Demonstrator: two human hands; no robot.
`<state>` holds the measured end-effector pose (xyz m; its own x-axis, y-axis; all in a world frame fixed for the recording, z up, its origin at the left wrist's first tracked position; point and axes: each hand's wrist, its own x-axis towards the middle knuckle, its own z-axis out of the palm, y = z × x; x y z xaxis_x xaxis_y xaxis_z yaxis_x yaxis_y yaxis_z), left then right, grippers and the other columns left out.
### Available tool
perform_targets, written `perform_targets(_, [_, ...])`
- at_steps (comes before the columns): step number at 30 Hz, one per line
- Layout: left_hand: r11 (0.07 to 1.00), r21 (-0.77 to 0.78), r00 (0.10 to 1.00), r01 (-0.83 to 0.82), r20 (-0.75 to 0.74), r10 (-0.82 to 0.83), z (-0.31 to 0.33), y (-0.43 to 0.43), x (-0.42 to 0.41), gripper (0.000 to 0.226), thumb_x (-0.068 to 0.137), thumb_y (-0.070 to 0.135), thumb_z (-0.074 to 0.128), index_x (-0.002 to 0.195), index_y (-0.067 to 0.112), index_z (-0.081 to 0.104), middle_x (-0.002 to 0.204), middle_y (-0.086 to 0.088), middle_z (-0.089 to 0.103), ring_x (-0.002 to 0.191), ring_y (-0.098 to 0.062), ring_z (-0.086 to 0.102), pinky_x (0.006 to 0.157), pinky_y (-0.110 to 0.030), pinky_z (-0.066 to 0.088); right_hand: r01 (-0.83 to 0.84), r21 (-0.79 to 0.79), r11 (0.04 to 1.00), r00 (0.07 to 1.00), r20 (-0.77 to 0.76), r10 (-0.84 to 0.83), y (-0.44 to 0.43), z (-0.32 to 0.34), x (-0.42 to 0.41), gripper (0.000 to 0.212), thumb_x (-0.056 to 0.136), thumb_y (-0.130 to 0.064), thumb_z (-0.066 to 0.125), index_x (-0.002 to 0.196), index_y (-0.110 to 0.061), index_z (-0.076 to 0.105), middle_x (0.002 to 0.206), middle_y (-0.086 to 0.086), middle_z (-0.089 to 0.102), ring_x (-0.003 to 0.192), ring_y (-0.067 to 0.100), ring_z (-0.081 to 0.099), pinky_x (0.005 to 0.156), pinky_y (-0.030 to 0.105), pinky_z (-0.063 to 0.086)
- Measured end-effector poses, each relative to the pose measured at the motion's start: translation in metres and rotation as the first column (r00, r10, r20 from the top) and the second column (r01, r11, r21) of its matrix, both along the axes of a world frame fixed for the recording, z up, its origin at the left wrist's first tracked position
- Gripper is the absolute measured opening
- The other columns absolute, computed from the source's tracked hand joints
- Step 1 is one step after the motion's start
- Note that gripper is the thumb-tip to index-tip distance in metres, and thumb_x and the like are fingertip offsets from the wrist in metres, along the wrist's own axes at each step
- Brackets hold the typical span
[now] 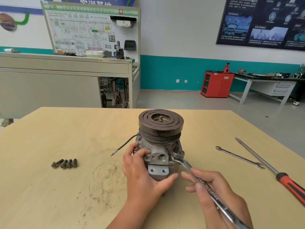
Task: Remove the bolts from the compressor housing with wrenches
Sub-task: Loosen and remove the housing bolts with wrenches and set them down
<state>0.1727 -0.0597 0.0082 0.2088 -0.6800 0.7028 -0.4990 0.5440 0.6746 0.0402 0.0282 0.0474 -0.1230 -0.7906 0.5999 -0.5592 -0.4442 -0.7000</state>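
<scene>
The compressor [159, 146] stands upright on the wooden table [66, 138], dark pulley on top, grey housing below. My left hand [142, 172] grips the housing from the near left, fingers curled over its flange and thumb along the base. My right hand [212, 190] holds a silver wrench [198, 179] by its shaft; the wrench's head sits on a bolt [174, 155] at the housing's front right. Another bolt [182, 152] shows just right of it. Several removed bolts [65, 163] lie in a row on the table to the left.
A second, slimmer wrench [240, 157] and a long screwdriver [270, 169] with a red and black handle lie on the table to the right. A black wire [125, 143] hangs off the compressor's left side. Dirt smudges mark the table near the left hand.
</scene>
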Motion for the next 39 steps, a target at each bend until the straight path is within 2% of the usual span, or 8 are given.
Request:
perform_targets(4, [1.000,-0.003,1.000,0.009,-0.023,-0.009,0.000,-0.001,0.000,0.068,0.051,0.054,0.065,0.109,0.030,0.038,0.126,-0.006,0.036,0.123,-0.024,0.037,0.102,-0.048,0.032,-0.146,0.021,0.989,0.915,0.382,0.127,-0.022,0.014,-0.018,0.022,0.075,-0.028,0.048,0.074,-0.019,0.068,0.068,0.002,0.073,0.038,0.012,0.056,0.044,0.010,0.040])
perform_targets(7, [0.998,-0.008,0.996,0.070,-0.054,-0.070,-0.002,-0.002,0.000,0.066,0.051,0.050,0.066,0.108,0.034,0.038,0.126,-0.005,0.033,0.123,-0.026,0.036,0.105,-0.024,0.028,-0.333,0.144,0.932,0.798,0.569,0.197,-0.061,0.028,-0.043,0.038,0.080,-0.008,0.035,0.058,-0.010,0.065,0.053,0.015,0.063,0.034,0.015,0.041,0.038,0.015,0.033])
perform_targets(13, [0.993,-0.006,0.991,0.114,-0.072,-0.114,-0.003,-0.004,0.001,0.066,0.049,0.049,0.068,0.107,0.037,0.038,0.126,-0.005,0.032,0.125,-0.028,0.034,0.100,-0.001,0.019,-0.669,0.280,0.689,0.535,0.824,0.185,-0.124,0.029,-0.061,0.022,0.062,-0.020,0.047,0.048,-0.012,0.062,0.038,0.007,0.048,0.034,0.011,0.037,0.036,0.015,0.028])
perform_targets(18, [0.992,-0.010,0.990,0.125,-0.063,-0.126,-0.005,-0.006,0.003,0.067,0.049,0.050,0.069,0.107,0.044,0.035,0.125,0.000,0.031,0.126,-0.024,0.033,0.100,-0.002,0.020,-0.583,-0.064,0.810,0.212,0.950,0.228,-0.102,0.009,-0.060,0.035,0.027,-0.027,0.081,0.056,-0.016,0.064,0.044,-0.002,0.046,0.037,0.009,0.038,0.036,0.016,0.033])
perform_targets(23, [0.990,-0.003,0.987,0.140,-0.076,-0.140,-0.006,-0.006,0.003,0.066,0.049,0.050,0.070,0.106,0.039,0.038,0.125,-0.001,0.031,0.127,-0.027,0.033,0.100,-0.003,0.022,-0.363,-0.047,0.931,0.520,0.819,0.244,-0.040,-0.006,-0.044,0.023,0.074,-0.023,0.050,0.069,-0.018,0.072,0.065,0.009,0.070,0.048,0.015,0.060,0.041,0.009,0.034])
perform_targets(29, [0.990,-0.002,0.987,0.143,-0.077,-0.142,-0.006,-0.007,0.004,0.068,0.048,0.052,0.071,0.107,0.037,0.040,0.125,0.001,0.031,0.127,-0.022,0.033,0.103,-0.008,0.024,-0.153,-0.021,0.988,0.838,0.527,0.141,-0.010,-0.012,-0.015,0.025,0.074,-0.031,0.052,0.088,-0.013,0.062,0.083,-0.001,0.076,0.069,0.020,0.072,0.042,0.013,0.040])
perform_targets(36, [0.989,0.009,0.986,0.145,-0.079,-0.144,-0.007,-0.006,0.004,0.068,0.049,0.053,0.071,0.107,0.038,0.040,0.125,0.002,0.030,0.127,-0.018,0.031,0.104,-0.009,0.023,-0.116,-0.040,0.992,0.971,0.208,0.122,-0.009,0.007,0.001,0.036,0.079,-0.070,0.045,0.094,-0.042,0.061,0.085,-0.023,0.072,0.069,0.001,0.070,0.062,0.005,0.047])
perform_targets(39, [0.990,0.012,0.987,0.144,-0.076,-0.142,-0.006,-0.007,0.004,0.068,0.049,0.053,0.071,0.107,0.037,0.040,0.125,-0.003,0.031,0.127,-0.019,0.032,0.105,-0.010,0.024,-0.136,-0.028,0.990,0.937,0.320,0.138,-0.015,0.013,-0.006,0.028,0.079,-0.048,0.050,0.084,-0.028,0.067,0.073,-0.008,0.074,0.058,0.010,0.070,0.052,0.005,0.044])
